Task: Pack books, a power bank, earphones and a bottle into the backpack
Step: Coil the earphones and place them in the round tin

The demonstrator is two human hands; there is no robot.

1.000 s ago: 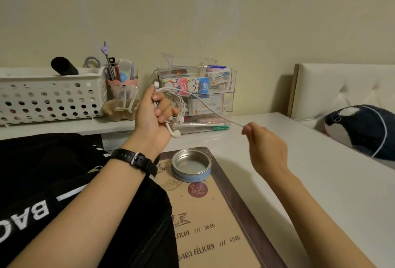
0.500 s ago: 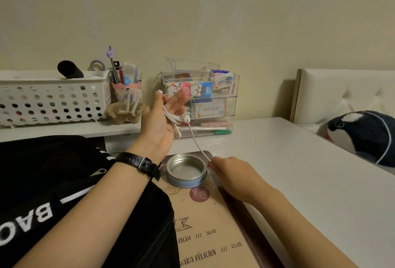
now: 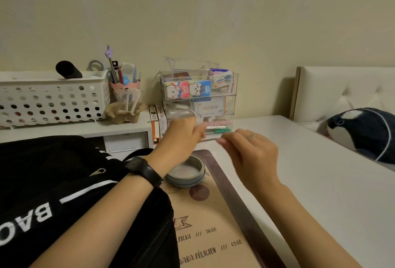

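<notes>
Round grey metal tin [image 3: 188, 173] resting on brown printed menu mat [image 3: 213, 225]; white perforated plastic basket [image 3: 53, 101] behind; dark plush whale [image 3: 363, 131] far right.

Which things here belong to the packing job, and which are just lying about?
Job: earphones, blurred, held in the left hand, cable pinched by the right hand; black backpack.
Lying about: round tin, menu mat, white basket, pen cup, clear organiser, plush toy.

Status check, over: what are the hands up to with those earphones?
Left hand grips coiled earphones. Right hand pinches their cable, blurred. Backpack under left forearm, earphones not in yet. Round tin below left wrist.
</notes>
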